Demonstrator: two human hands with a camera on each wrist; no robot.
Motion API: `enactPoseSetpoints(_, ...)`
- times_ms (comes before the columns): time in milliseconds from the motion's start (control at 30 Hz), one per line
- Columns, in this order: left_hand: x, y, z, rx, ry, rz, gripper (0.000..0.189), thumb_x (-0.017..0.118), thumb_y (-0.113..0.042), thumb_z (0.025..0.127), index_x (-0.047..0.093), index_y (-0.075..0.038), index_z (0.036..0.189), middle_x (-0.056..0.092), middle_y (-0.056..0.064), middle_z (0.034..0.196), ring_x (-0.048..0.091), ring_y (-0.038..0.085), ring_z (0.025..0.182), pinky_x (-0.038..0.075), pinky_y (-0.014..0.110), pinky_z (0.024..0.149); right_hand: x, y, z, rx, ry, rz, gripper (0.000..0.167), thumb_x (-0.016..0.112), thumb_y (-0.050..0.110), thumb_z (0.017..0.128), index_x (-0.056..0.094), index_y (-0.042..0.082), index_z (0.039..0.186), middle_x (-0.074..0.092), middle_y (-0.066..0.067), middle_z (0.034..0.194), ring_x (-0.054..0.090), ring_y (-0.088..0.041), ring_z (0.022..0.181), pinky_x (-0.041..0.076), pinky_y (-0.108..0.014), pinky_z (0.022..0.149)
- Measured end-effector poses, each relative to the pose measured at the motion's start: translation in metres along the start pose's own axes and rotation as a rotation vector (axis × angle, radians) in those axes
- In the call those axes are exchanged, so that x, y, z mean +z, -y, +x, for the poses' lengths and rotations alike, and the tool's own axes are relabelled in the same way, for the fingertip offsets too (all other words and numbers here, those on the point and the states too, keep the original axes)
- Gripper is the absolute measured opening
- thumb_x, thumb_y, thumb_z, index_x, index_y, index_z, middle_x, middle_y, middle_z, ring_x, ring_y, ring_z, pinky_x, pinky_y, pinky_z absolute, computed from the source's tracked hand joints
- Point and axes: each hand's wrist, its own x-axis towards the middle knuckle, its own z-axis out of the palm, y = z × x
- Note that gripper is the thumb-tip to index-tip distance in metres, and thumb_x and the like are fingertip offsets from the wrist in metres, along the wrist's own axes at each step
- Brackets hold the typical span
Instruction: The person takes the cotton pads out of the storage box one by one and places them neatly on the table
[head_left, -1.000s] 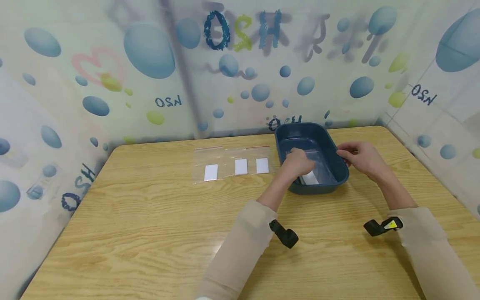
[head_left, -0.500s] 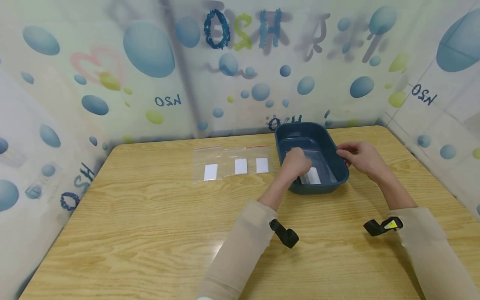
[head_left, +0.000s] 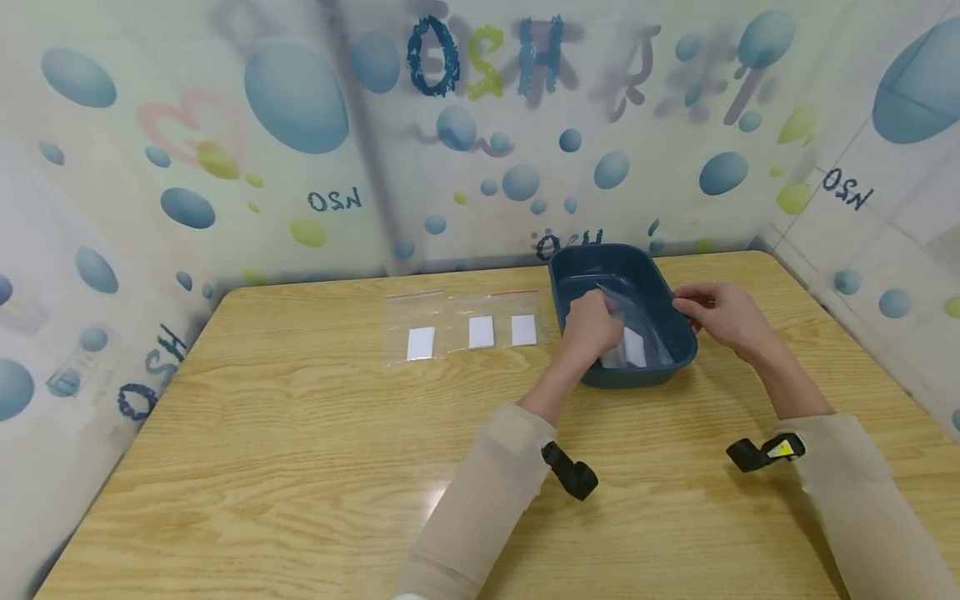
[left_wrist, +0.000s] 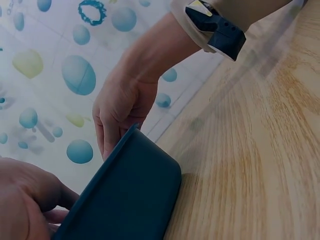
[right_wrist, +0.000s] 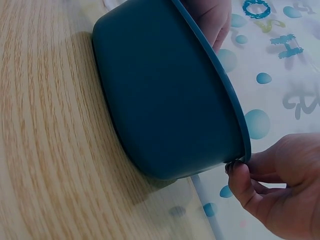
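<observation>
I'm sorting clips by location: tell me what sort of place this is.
Probably a screened-off recording booth: spotted, curtain-like walls stand behind and beside the wooden table, and each sleeve carries a small camera.

Left grip [head_left: 592, 327]: fingertips hidden behind its knuckles
Clear bag [head_left: 651, 335]: partly hidden behind left grip
Right grip [right_wrist: 299, 186]: cut off by right wrist view's edge
</observation>
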Motion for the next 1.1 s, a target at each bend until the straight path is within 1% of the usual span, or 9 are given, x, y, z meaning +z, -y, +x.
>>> enactPoseSetpoints(67,0.001,0.000,-0.001,0.023,-0.030,0.002,0.024,0.060,0.002,0.089,0.051,-0.013,0.073,0.046,-0.004,0.061,0.043,0.011,0.050,0.033,0.023,0.045,0.000,0.000,0.000,0.000,0.000,0.001,0.040,0.052,0.020,0.107,0.058,-0.013,0.129,0.064,-0.020,0.101,0.057,-0.011,0.071,0.054,-0.029,0.064)
enactPoseSetpoints(133,0.002,0.001,-0.002,0.044,-0.056,0.000,0.016,0.061,-0.001,0.092,0.060,-0.012,0.080,0.057,-0.004,0.066,0.053,0.010,0.055,0.041,0.022,0.049,0.000,0.000,0.000,0.000,0.001,0.002,0.039,0.052,0.019,0.107,0.058,-0.013,0.129,0.064,-0.020,0.101,0.057,-0.010,0.071,0.054,-0.029,0.064)
enactPoseSetpoints(267,0.003,0.002,-0.004,0.072,-0.083,-0.030,0.011,0.061,-0.005,0.097,0.067,-0.009,0.089,0.066,-0.002,0.070,0.060,0.009,0.056,0.046,0.022,0.051,0.000,0.000,0.000,-0.005,0.000,0.005,0.039,0.052,0.018,0.107,0.058,-0.014,0.128,0.064,-0.021,0.101,0.057,-0.010,0.070,0.054,-0.029,0.064)
enactPoseSetpoints(400,0.003,0.003,-0.006,0.103,-0.108,-0.097,0.012,0.060,-0.004,0.099,0.072,-0.006,0.094,0.069,0.000,0.072,0.058,0.007,0.052,0.045,0.021,0.047,0.000,0.000,0.000,-0.007,-0.003,0.006,0.038,0.052,0.017,0.107,0.058,-0.014,0.128,0.064,-0.022,0.101,0.057,-0.010,0.070,0.054,-0.028,0.063)
enactPoseSetpoints(533,0.003,0.004,-0.006,0.128,-0.144,-0.153,0.012,0.063,-0.005,0.098,0.075,-0.006,0.097,0.071,0.000,0.075,0.056,0.005,0.049,0.043,0.019,0.046,0.000,0.001,0.000,-0.003,-0.006,0.004,0.038,0.052,0.017,0.107,0.058,-0.014,0.127,0.064,-0.021,0.100,0.057,-0.010,0.070,0.054,-0.028,0.063)
enactPoseSetpoints(733,-0.002,0.005,-0.007,0.177,-0.190,-0.200,0.009,0.067,-0.008,0.097,0.076,-0.006,0.095,0.067,-0.002,0.073,0.056,0.003,0.052,0.043,0.018,0.050,0.000,0.002,0.001,0.003,-0.005,-0.001,0.038,0.052,0.018,0.107,0.058,-0.014,0.127,0.064,-0.020,0.100,0.057,-0.011,0.071,0.053,-0.028,0.063)
enactPoseSetpoints(933,-0.009,0.008,-0.009,0.229,-0.204,-0.251,0.009,0.068,-0.007,0.097,0.076,-0.003,0.095,0.069,0.002,0.076,0.058,0.004,0.052,0.045,0.016,0.051,0.000,0.002,0.001,0.010,-0.003,-0.007,0.039,0.052,0.019,0.107,0.058,-0.013,0.128,0.064,-0.018,0.099,0.057,-0.012,0.072,0.053,-0.027,0.064)
enactPoseSetpoints(1033,-0.013,0.009,-0.011,0.251,-0.193,-0.290,0.009,0.069,-0.006,0.096,0.075,-0.001,0.094,0.070,0.005,0.077,0.062,0.006,0.053,0.048,0.016,0.052,0.000,0.001,0.002,0.021,0.001,-0.008,0.040,0.051,0.020,0.108,0.058,-0.013,0.128,0.064,-0.017,0.098,0.057,-0.013,0.074,0.052,-0.027,0.064)
enactPoseSetpoints(1100,-0.016,0.009,-0.012,0.260,-0.172,-0.338,0.009,0.068,-0.005,0.096,0.075,0.001,0.094,0.069,0.007,0.077,0.064,0.009,0.053,0.051,0.018,0.053,0.000,0.001,0.002,0.024,0.004,-0.009,0.040,0.051,0.021,0.108,0.058,-0.013,0.128,0.063,-0.015,0.097,0.057,-0.014,0.074,0.052,-0.027,0.064)
